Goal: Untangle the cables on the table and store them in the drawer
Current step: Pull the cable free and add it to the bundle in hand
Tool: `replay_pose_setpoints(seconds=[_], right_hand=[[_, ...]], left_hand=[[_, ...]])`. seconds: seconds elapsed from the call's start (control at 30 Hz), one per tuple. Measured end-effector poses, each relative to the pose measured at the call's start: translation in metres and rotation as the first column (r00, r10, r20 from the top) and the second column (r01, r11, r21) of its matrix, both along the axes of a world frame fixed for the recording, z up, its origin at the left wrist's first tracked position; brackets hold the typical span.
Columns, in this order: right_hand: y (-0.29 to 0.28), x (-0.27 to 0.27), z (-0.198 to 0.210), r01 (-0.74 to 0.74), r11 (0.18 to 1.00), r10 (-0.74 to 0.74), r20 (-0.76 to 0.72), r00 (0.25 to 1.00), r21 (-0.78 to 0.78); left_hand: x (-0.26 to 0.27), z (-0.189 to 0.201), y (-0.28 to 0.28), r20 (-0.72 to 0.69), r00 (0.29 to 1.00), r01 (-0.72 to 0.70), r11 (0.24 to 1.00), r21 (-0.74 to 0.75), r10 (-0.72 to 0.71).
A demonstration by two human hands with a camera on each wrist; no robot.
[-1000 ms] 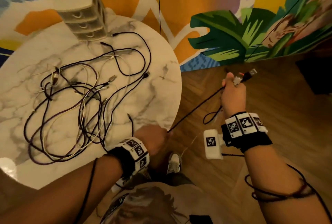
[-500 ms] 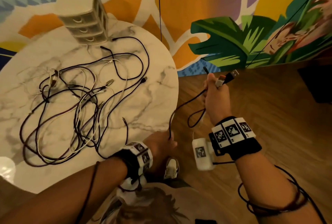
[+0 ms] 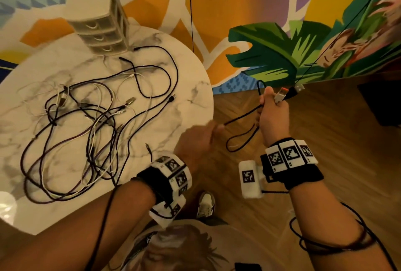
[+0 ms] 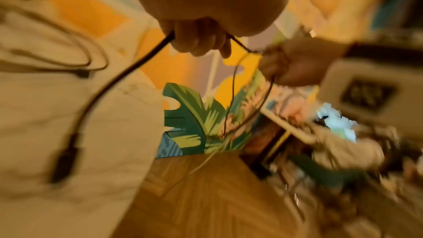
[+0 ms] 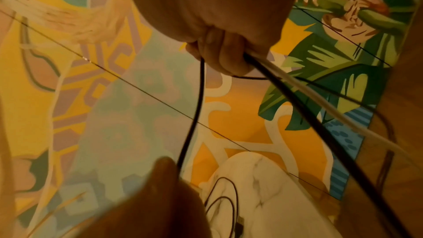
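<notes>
Right hand (image 3: pixel 273 116): raised past the surface's edge, above the wood floor (image 3: pixel 338 140); fingers curled round a black cable (image 3: pixel 240 116) and a white cable (image 5: pixel 325 108), their USB plugs (image 3: pixel 288 93) sticking out of the top of the fist.
Left hand (image 3: pixel 196 140): just off the rim of the surface, motion-blurred in the head view; fingers curled round the same black cable, so it grips it.
Black cable: runs from the left hand up to the right hand, with a loop hanging below the right hand; in the left wrist view a free end with a dark plug (image 4: pixel 64 158) dangles from the left hand.
Cables (image 3: pixel 86 131): a tangle of black and white leads spread across the middle and left of the surface, several plugs lying loose among them.
Surface (image 3: pixel 191 105): round, marbled white.
Drawers (image 3: pixel 102 32): small three-drawer unit at the far edge of the surface, all three fronts closed, just beyond the tangle.
Wall (image 3: pixel 271 21): painted mural with green leaves.
</notes>
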State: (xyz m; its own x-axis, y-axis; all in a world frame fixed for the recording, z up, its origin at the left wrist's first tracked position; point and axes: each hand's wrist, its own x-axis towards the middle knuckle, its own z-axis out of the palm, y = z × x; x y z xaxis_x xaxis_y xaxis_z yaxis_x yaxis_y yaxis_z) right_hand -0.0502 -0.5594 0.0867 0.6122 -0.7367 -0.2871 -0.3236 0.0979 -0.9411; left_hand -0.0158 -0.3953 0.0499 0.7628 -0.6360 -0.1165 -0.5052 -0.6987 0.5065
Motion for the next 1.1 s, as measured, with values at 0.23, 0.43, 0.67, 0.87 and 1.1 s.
replay_pose_setpoints(seconds=[0.23, 0.43, 0.67, 0.87, 1.1], right_hand=[[0.03, 0.002, 0.001, -0.172, 0.983, 0.174, 0.024, 0.984, -0.069], [0.037, -0.01, -0.003, -0.217, 0.954, 0.23, 0.043, 0.972, -0.206], [0.013, -0.01, 0.003, -0.298, 0.928, 0.279, -0.113, 0.954, -0.223], [0.0, -0.017, 0.001, -0.356, 0.911, 0.313, -0.21, 0.926, -0.21], [-0.022, -0.021, -0.002, -0.074, 0.98, 0.078, 0.013, 0.997, -0.187]], left_hand=[[-0.024, -0.018, -0.026, -0.291, 0.955, 0.137, 0.946, 0.294, -0.047], [-0.02, -0.055, -0.025, -0.218, 0.973, 0.162, 0.9, 0.404, -0.077], [-0.045, -0.068, -0.015, -0.118, 0.889, 0.443, 0.763, 0.471, -0.443], [-0.021, -0.023, -0.044, -0.466, 0.873, 0.071, 0.983, -0.17, -0.144], [-0.01, -0.046, -0.051, -0.536, 0.835, 0.159, 0.987, 0.023, -0.122]])
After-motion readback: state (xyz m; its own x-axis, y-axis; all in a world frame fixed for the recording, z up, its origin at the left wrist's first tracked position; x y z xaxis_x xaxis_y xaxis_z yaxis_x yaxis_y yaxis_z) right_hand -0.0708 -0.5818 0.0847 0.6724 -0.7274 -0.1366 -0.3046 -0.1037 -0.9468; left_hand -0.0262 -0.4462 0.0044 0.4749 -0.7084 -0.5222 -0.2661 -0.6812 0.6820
